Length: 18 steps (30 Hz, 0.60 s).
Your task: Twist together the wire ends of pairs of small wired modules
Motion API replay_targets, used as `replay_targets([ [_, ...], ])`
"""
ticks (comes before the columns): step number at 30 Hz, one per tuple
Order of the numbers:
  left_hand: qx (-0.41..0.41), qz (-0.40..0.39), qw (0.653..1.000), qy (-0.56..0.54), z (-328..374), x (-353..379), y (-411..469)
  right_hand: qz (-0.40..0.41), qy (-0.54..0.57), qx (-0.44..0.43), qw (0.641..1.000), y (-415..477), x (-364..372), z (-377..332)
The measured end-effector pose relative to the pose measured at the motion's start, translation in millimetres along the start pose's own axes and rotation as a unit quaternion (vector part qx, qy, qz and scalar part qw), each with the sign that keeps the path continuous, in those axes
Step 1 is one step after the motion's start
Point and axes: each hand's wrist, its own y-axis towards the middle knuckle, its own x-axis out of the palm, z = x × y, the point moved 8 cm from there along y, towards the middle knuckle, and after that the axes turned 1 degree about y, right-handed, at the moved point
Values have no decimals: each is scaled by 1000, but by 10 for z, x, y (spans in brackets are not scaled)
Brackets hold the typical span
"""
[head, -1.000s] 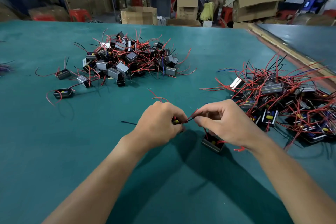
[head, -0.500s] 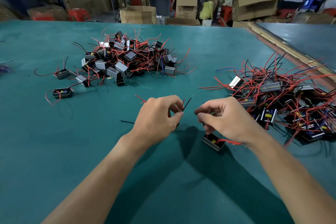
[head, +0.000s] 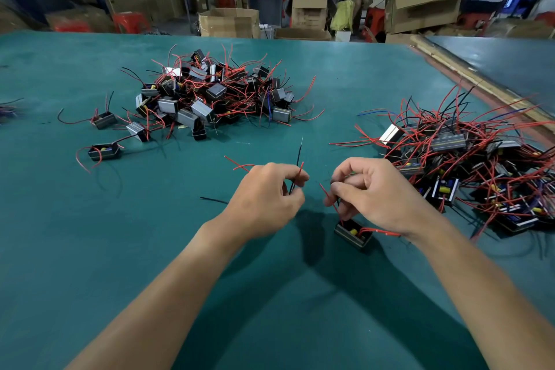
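Observation:
My left hand (head: 265, 197) pinches a black wire and a red wire (head: 297, 173) that stick up between thumb and forefinger; the module they belong to is hidden under the hand. My right hand (head: 372, 194) pinches another red wire (head: 326, 192) that runs down to a small black module (head: 353, 233) lying on the green table (head: 90, 249) just below it. The two hands are a short gap apart and their wires do not touch. One heap of wired modules (head: 216, 96) lies further back, a second tangled heap (head: 468, 156) at the right.
Two loose modules (head: 103, 151) (head: 103, 119) lie at the left of the far heap. A loose black wire (head: 213, 200) lies left of my left hand. A wooden strip (head: 480, 84) borders the table at the right. Cardboard boxes and seated people fill the background.
My hands have moved apart and lifted slightly; the wire ends that met between them a second ago are now separate. The black wire in my left hand now points up.

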Motion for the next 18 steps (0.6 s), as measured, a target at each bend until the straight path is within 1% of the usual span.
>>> replay_targets([
  [4, -26, -1, 997, -72, -21, -17, 18, -37, -8, 8, 999, -14, 61, -10],
  [7, -32, 16, 996, -80, -50, -42, 33, -74, -9, 18, 997, -28, 126, 8],
  [9, -31, 13, 995, -96, -28, -47, 30, -88, -10, 20, 996, -32, 159, 12],
  [14, -67, -29, 979, -189, 25, -29, 25, -90, -12, 20, 996, -22, 159, 20],
  [18, -68, -49, 972, -218, 36, -27, 20, -88, -17, 8, 996, -22, 154, 5],
])
